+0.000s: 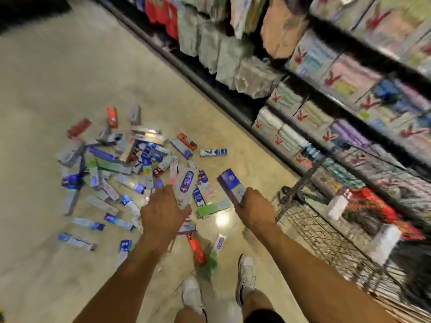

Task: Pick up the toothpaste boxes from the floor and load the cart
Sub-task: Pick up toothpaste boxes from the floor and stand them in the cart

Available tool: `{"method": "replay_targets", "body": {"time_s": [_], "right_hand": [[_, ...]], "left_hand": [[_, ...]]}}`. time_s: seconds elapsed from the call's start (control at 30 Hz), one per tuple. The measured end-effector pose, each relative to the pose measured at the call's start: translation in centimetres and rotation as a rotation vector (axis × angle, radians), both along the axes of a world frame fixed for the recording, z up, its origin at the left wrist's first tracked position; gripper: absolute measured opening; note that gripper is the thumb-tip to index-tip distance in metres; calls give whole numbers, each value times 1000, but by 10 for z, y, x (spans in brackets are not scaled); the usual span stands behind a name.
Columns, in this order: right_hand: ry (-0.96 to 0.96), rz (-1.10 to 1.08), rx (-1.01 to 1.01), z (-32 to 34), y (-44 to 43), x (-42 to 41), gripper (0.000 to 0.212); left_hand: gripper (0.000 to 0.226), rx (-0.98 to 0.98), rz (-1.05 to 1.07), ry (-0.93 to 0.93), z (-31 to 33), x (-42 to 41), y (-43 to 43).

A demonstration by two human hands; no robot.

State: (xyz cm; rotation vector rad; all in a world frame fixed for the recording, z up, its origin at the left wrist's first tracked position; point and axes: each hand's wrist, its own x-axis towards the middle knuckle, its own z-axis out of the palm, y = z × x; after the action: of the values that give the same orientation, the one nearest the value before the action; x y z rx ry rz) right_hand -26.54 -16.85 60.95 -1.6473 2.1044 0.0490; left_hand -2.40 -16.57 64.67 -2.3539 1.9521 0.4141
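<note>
Several toothpaste boxes [112, 169], blue, white, red and green, lie scattered across the shop floor ahead of me. My left hand [161, 210] grips a white and purple toothpaste box [185, 185], raised above the pile. My right hand [254, 208] holds a blue and white toothpaste box [231, 184] tilted up to the left. The wire cart [326, 234] stands to the right of my right hand, with a white bottle and red packets inside. A red box [197, 249] lies near my feet.
Shelving [314, 85] with packaged tissue and cloth goods runs along the right side behind the cart. My two white shoes [246, 273] stand at the bottom centre. Bare beige floor [58, 73] stretches to the left and beyond the pile.
</note>
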Motion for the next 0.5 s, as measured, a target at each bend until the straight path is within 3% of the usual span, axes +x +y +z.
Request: {"method": "replay_targets", "body": {"time_s": [0.1,0.23,0.33,0.5], "right_hand": [[38,-82,-21,77,18,-29,40],[-11,-233,-52,151,48,-85,42],[-60,-375,-84,184,71,-137,45],[-52,-503,-129,223,111,-228,52]], "left_hand": [[83,-51,-99,12,71,-31,7],[74,-48,-248,4,140,-91,16],[70,-93,-331,64,171,-146,17],[65,-173,-484,12,199,-250,23]]}}
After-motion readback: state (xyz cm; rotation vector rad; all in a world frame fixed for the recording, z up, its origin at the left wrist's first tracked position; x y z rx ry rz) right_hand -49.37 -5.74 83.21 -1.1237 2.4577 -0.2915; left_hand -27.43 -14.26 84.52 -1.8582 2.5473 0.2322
